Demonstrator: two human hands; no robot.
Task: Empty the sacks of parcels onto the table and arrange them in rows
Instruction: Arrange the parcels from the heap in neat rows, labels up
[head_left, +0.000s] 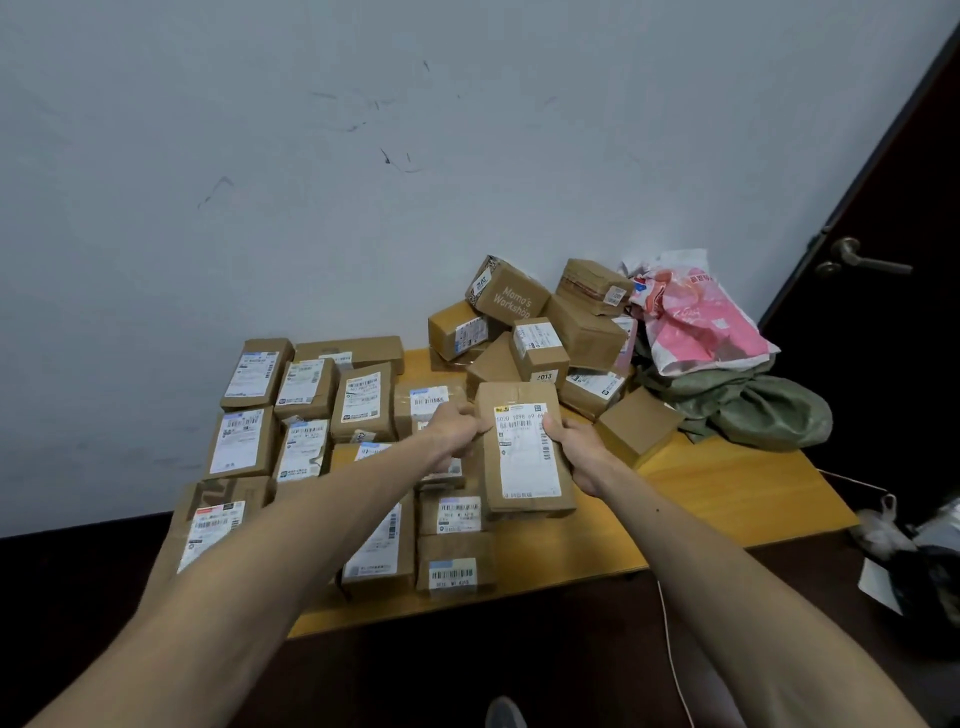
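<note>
My right hand (575, 457) grips the parcel (519, 470) by its right edge, thumb laid across the label, the other fingers curled out of sight beneath. My left hand (457, 431) is curled on the parcel's upper left edge, knuckles up (how far those fingertips reach under, I cannot tell). My left arm (291, 545) and right arm (727, 577) reach forward, nearly straight, with the wrists close and the parcel between them, label up.

Left of my left fingers lie the rows (306, 389) of parcels, labels up, on the table (727, 483). Beyond my fingertips a pile (511, 293) of parcels is heaped against the wall (363, 208). Just right of my right hand sits a plain box (636, 423). Past it the green sack (758, 405) lies crumpled, with a pink bag (701, 317) on top.
</note>
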